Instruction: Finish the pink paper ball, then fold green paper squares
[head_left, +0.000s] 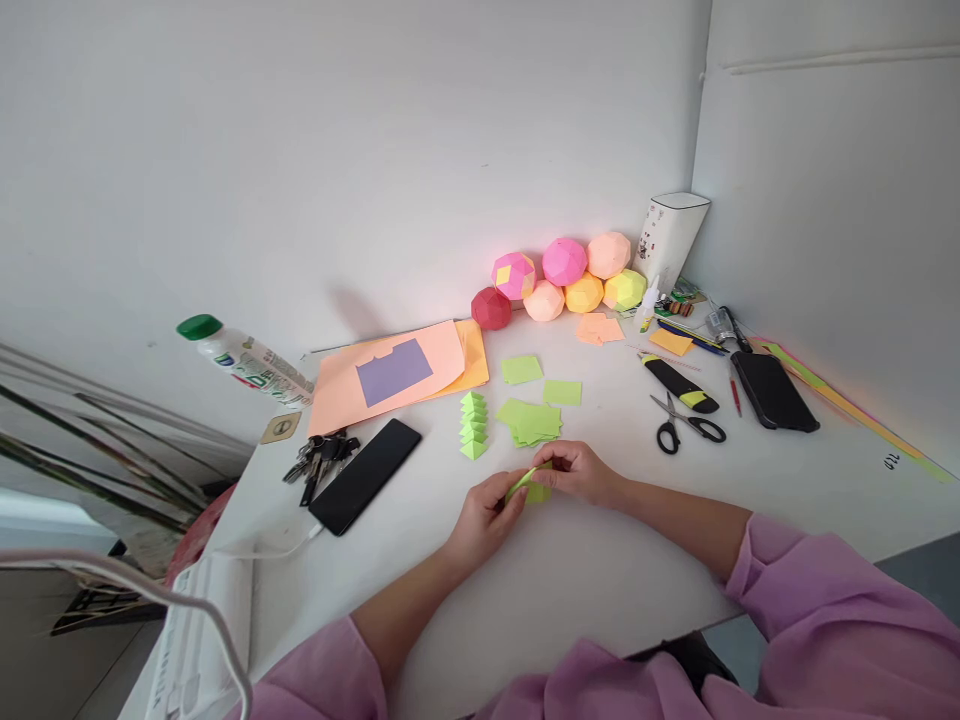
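My left hand and my right hand come together near the middle of the white table. Between their fingertips they pinch a small folded piece of light green paper, seen nearly edge-on. Under the hands lies another light green paper, partly covered by the fingers. Just beyond is a loose pile of light green paper rectangles, with further green pieces behind it. To the left of the pile, a row of folded green paper units stands in a line.
Scissors and a box cutter lie to the right, near a black phone-like case. Faceted paper balls are stacked against the wall. At left are a dark phone, keys, orange sheets and a leaning bottle.
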